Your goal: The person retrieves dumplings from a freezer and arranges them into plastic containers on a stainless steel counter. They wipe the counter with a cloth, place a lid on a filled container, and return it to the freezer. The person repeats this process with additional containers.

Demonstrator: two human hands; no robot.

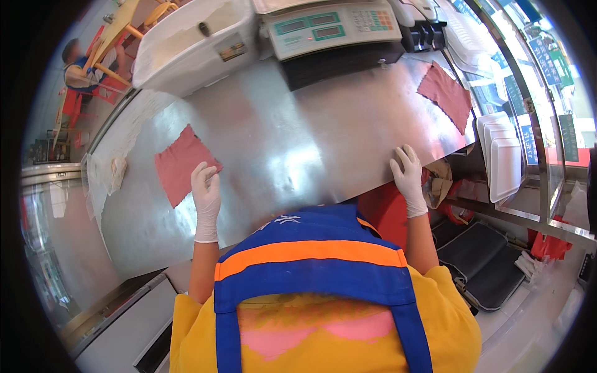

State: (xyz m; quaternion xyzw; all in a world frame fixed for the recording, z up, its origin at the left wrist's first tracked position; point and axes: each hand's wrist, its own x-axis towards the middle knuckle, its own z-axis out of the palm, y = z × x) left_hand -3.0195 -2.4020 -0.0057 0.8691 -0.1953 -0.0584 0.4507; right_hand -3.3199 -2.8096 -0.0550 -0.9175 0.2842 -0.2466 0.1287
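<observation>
My left hand (205, 200), in a white glove, lies at the right corner of a dusty-red cloth (176, 165) spread on the metal counter (261, 154). Its fingers are slightly curled over that corner; whether they pinch the fabric is hard to see. My right hand (408, 179), gloved too, rests at the counter's near edge with its fingers a little apart and nothing in it. Farther off, at the counter's right end, a second red cloth (445, 97) lies flat.
A white plastic bin (186, 60) and a digital weighing scale (333, 30) stand along the far side. White foam trays (501, 158) are stacked at right. Below them is a black folding chair or bag (480, 261). A person (84, 70) sits at a wooden table, far left.
</observation>
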